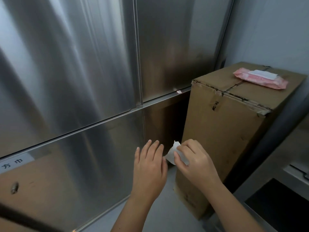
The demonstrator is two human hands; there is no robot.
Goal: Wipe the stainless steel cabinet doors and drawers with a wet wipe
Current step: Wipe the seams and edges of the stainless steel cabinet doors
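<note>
Presently, head view: right hand (194, 160) pinches a crumpled wet wipe (173, 154) low before the steel cabinet doors (83, 72). Left hand (149, 162) lies flat-fingered beside it (touching the wipe's edge). Pink wipes pack (260, 78) rests atop the cardboard box (222, 131).

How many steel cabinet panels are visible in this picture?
4. The upper left panel, the upper right panel, the lower left panel with a label, and the lower right panel, partly hidden by the cardboard box. More may lie outside the view.
</note>
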